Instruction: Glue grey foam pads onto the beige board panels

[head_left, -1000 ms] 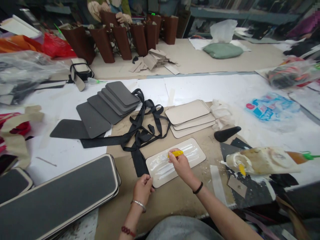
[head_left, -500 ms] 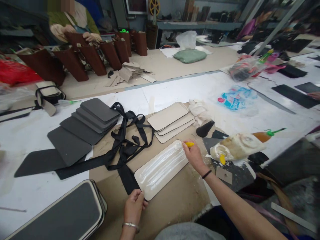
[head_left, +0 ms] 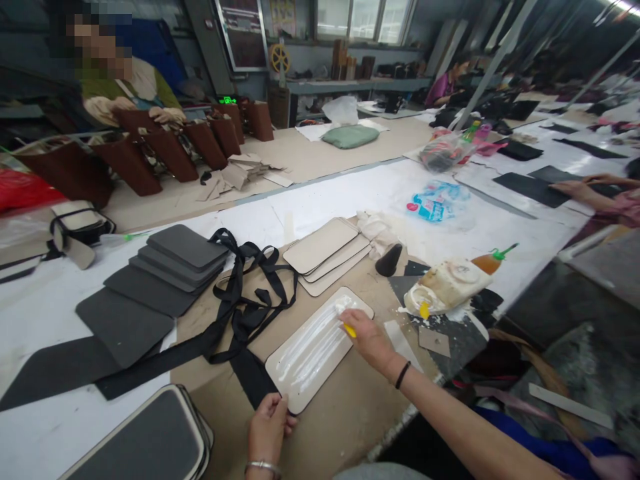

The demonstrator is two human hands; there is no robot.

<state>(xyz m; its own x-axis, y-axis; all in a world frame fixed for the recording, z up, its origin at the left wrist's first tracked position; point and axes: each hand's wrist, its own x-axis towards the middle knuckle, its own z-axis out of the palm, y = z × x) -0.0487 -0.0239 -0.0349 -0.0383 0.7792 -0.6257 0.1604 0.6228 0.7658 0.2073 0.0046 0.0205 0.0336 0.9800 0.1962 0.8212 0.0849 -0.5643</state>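
A beige rounded panel (head_left: 313, 360) lies at a slant before me, streaked lengthwise with white glue (head_left: 320, 343). My left hand (head_left: 269, 427) is closed, pinching the panel's near left corner between thumb and fingers. Over the panel's far right part, my right hand (head_left: 367, 339) grips a yellow glue spreader (head_left: 350, 330), whose working end is mostly hidden by the fingers. To the right, a stained white plastic bottle (head_left: 450, 283) lies on its side with glue around its cut opening. A yellow piece (head_left: 424, 310) shows at that opening.
Dark grey panels (head_left: 165, 287) fan out at left beside tangled black strap (head_left: 250, 293). Beige panels (head_left: 325, 250) are stacked beyond. Grey panels with pale borders (head_left: 150, 433) sit at lower left. A co-worker (head_left: 135, 100) stands behind brown bags (head_left: 170, 157); another person's hands (head_left: 585, 190) are at right.
My right hand has moved with the spreader from the panel's far right edge inward over the glue. The left hand still pinches the corner. The camera view has tilted up and shifted right.
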